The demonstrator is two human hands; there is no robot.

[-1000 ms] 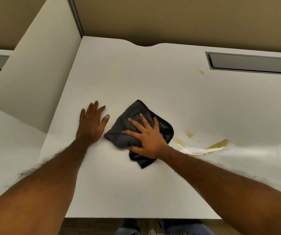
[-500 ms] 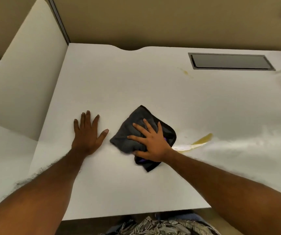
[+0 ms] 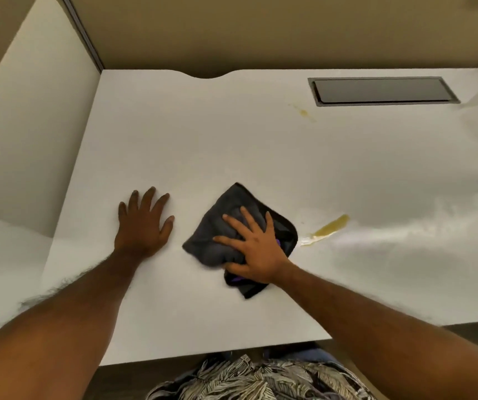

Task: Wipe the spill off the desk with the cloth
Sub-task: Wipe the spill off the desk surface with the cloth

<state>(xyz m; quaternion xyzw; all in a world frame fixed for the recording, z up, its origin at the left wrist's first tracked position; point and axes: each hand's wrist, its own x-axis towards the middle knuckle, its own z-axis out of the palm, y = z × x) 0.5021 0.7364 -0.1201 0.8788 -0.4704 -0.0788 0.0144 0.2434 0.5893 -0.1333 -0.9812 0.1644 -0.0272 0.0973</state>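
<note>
A crumpled dark grey cloth (image 3: pixel 220 226) with a purple patch lies on the white desk (image 3: pixel 203 145). My right hand (image 3: pixel 253 249) presses flat on it, fingers spread. A yellowish spill streak (image 3: pixel 328 229) with a wet glare sits just right of the cloth, apart from its edge. A small yellow spot (image 3: pixel 302 112) marks the desk farther back. My left hand (image 3: pixel 142 223) rests flat on the bare desk to the left of the cloth, holding nothing.
A dark rectangular cable hatch (image 3: pixel 382 90) is set into the desk at the back right. A white side panel (image 3: pixel 30 140) rises along the left edge. A tan partition wall (image 3: pixel 260 33) stands behind. The desk's front edge runs near my patterned shirt (image 3: pixel 246 379).
The spill has shrunk from a wide puddle to a short streak as my right hand moved the cloth over it. My view has shifted; the left hand stays planted.
</note>
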